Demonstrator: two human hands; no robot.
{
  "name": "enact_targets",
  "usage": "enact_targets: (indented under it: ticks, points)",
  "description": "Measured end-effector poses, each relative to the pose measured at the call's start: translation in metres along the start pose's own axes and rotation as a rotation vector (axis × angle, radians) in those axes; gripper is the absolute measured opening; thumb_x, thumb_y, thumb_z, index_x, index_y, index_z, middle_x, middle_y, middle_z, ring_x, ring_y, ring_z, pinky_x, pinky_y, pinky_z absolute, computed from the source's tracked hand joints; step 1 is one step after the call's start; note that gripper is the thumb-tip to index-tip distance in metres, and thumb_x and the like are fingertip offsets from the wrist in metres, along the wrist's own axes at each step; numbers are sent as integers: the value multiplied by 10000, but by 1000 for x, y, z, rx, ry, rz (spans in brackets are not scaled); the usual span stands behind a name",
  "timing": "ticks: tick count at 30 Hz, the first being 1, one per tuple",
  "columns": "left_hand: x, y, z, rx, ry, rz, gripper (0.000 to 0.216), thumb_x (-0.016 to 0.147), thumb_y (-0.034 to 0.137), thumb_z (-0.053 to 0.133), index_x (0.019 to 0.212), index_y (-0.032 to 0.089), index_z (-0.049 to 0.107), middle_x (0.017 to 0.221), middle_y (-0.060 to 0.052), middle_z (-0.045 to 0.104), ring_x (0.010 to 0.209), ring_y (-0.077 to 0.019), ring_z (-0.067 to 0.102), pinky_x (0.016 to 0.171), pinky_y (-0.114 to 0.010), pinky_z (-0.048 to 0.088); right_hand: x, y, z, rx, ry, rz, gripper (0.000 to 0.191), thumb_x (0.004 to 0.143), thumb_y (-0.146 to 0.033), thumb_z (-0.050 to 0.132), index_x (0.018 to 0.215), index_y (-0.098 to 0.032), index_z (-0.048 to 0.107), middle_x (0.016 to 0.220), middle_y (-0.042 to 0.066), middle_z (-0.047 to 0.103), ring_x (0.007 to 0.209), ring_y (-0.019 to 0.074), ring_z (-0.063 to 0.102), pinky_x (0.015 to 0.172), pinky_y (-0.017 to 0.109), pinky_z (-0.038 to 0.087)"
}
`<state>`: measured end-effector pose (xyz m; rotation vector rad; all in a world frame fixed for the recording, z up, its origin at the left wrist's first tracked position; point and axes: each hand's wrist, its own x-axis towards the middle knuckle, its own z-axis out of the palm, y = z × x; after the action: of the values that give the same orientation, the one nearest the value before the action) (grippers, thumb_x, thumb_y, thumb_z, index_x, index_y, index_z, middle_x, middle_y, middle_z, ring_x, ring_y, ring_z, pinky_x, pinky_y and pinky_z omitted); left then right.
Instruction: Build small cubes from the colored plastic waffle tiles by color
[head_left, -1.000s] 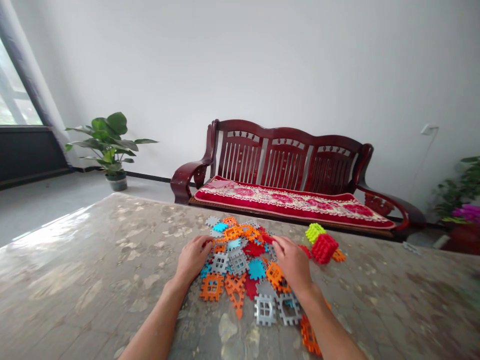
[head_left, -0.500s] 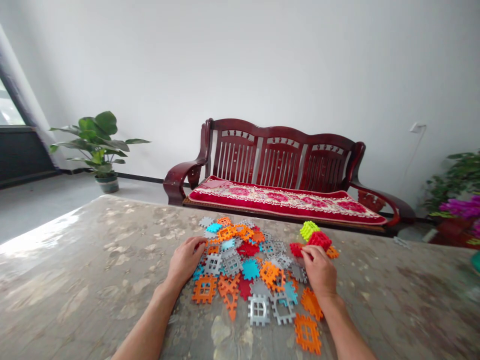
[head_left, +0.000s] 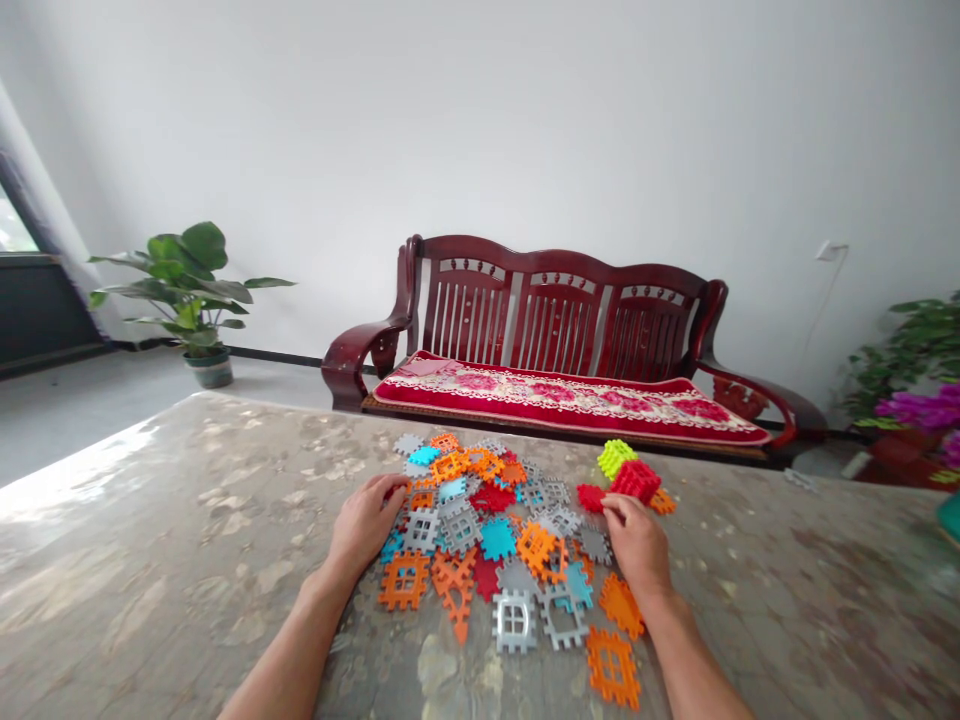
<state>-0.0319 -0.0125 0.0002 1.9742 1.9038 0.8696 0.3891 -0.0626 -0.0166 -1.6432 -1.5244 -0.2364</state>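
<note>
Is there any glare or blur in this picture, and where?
Head view: bright glare on the far-left edge of the table, toward the window; head view: purple flowers at the right edge look soft; head view: the toothed pieces near the middle keep fairly clear outlines.

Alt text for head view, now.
A person's left hand and right hand flank a pile of orange, gray, blue and red notched tiles on a patterned tabletop, the right beside a red stack. Behind stand a dark red bench with floral cover and, at left, a potted plant.
</note>
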Motion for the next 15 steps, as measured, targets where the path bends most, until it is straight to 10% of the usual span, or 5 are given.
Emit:
enact_targets:
  ticks: [15]
  points:
    - [-3, 8, -6, 22, -9, 4, 388, 899, 398, 385, 1071, 269, 709, 1177, -27, 694, 1069, -188, 639, 955, -290, 465, 2, -24, -16, -219, -230, -196, 390, 863, -119, 432, 1031, -269, 750, 1040, 60, 674, 971, 197, 593, 886, 315, 443]
